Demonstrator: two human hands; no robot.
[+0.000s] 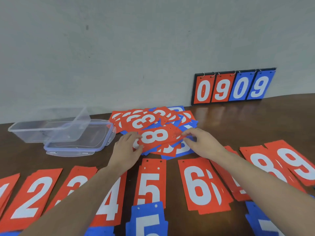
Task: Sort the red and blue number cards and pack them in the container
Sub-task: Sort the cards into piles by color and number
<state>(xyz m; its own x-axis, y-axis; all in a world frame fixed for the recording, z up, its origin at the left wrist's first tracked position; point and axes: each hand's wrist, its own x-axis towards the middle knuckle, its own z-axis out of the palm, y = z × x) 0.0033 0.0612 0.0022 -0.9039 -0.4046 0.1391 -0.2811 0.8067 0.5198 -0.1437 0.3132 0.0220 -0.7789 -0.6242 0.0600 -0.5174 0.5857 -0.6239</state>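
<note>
A loose pile of red and blue number cards (153, 121) lies at the middle back of the brown table (238, 126). On top of it is a red 8 card (156, 137), lying sideways. My left hand (127, 150) pinches its left end and my right hand (202, 143) pinches its right end. Along the near side lie sorted red cards in a row: 2 (34, 196), 3 (76, 181), 4 (110, 201), 5 (150, 181), 6 (199, 183), 8 (262, 162), 9 (298, 162). Blue cards (147, 220) lie nearest to me.
A clear plastic container (40, 132) stands at the back left, with its blue-rimmed lid (80, 142) lying beside it. A flip scoreboard (233, 86) showing 0909 leans on the grey wall at the back right. My forearms cover parts of the 3, 4 and 7 stacks.
</note>
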